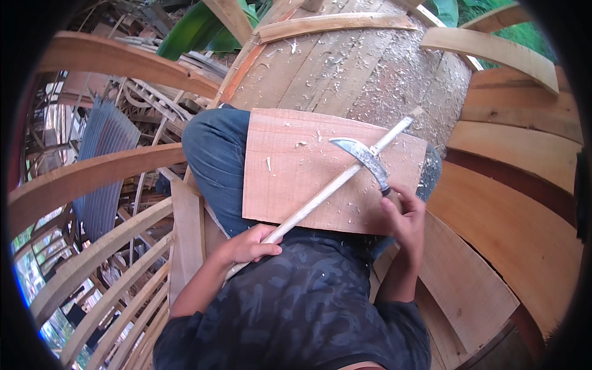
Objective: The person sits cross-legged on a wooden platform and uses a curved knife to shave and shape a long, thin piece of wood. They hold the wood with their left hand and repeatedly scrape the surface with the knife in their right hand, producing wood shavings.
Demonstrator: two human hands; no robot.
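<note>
My left hand is closed around the lower part of a long pale wooden stick, which slants up and to the right. A flat wooden board lies across my lap under the stick, with a few shavings on it. My right hand grips the dark handle of a curved knife. The sickle-like blade crosses the upper part of the stick, its tip pointing left. Where blade and stick meet, small shavings show; how deep the edge sits, I cannot tell.
Around me curve the wooden ribs and planks of a boat-like frame. The plank floor ahead is littered with shavings, and a loose curved timber lies across it. Beyond the left ribs stand corrugated sheets and scrap wood.
</note>
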